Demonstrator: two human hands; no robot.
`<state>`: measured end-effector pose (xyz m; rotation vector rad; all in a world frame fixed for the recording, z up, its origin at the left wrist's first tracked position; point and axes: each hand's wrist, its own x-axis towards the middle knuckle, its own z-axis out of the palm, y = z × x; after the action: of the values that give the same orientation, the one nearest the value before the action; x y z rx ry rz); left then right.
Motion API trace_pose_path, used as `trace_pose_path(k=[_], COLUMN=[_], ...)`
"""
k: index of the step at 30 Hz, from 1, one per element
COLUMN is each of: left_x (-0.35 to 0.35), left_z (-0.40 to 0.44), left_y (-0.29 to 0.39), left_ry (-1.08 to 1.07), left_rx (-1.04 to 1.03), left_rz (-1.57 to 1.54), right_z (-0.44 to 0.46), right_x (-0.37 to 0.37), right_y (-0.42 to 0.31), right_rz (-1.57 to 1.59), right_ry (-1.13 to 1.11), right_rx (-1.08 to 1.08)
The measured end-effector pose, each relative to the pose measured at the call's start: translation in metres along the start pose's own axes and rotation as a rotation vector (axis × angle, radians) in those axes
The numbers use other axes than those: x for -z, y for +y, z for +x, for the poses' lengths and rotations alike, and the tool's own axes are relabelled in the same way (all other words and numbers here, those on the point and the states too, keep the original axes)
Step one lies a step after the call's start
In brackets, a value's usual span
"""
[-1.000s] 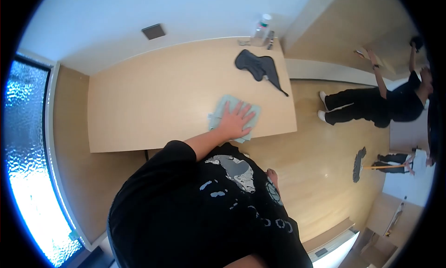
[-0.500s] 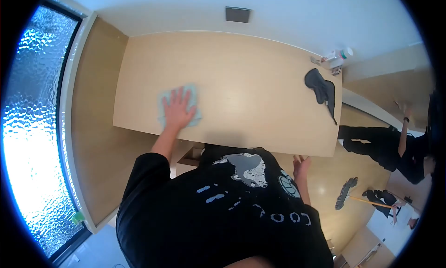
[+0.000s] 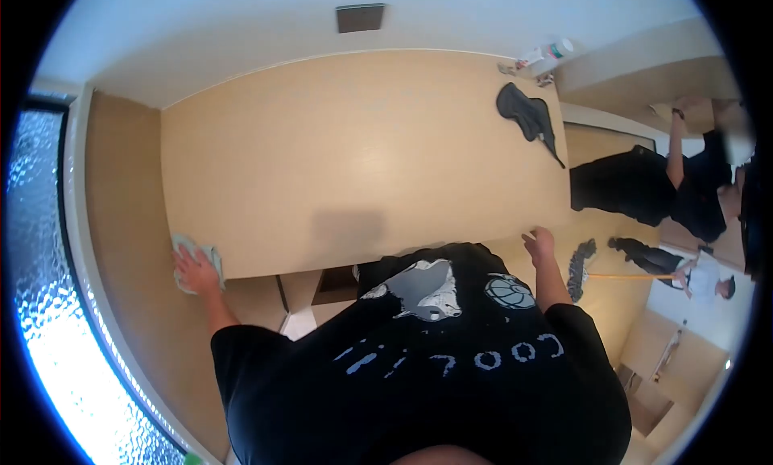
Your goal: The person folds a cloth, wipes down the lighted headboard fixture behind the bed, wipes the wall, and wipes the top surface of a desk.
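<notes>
A pale blue-green cloth is under my left hand, at the near left corner of the wooden desktop, where it meets the side panel. My left fingers lie spread over the cloth and press it, with cloth showing on both sides of the hand. My right hand is at the near right edge of the desktop, fingers apart and nothing in them. Whether it touches the edge, I cannot tell. At the right end of the desktop lies a dark grey, soft-looking item with a narrow tail.
A white bottle and small items sit at the far right corner. A wooden side panel and textured window stand left. To the right are a person in black and another person beside a mop.
My left hand has slid the cloth left and nearer, from the desktop's surface to its left corner. My view has shifted, and my right hand is raised slightly beside the edge.
</notes>
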<state>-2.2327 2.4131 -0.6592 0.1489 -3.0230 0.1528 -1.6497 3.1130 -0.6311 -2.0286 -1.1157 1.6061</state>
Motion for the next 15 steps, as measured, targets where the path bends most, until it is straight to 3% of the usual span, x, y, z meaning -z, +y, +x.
trace_pose_path(k=[2, 4, 6, 9, 15], left_x=[0.002, 0.008, 0.024, 0.039, 0.063], left_z=[0.002, -0.001, -0.007, -0.037, -0.158], left_y=[-0.008, 0.015, 0.037, 0.081, 0.203], left_ry=[-0.02, -0.064, -0.126, -0.157, -0.07], left_rx=[0.03, 0.06, 0.134, 0.035, -0.535], left_rz=[-0.003, -0.004, 0.005, 0.07, 0.005], right_z=[0.033, 0.041, 0.005, 0.006, 0.034], right_x=[0.005, 0.023, -0.001, 0.01, 0.058], right_y=[0.009, 0.007, -0.021, -0.036, -0.033], right_rz=[-0.43, -0.407, 0.057, 0.122, 0.273], right_ry=[-0.116, -0.112, -0.02, -0.013, -0.089], right_rx=[0.168, 0.123, -0.091, -0.066, 0.008])
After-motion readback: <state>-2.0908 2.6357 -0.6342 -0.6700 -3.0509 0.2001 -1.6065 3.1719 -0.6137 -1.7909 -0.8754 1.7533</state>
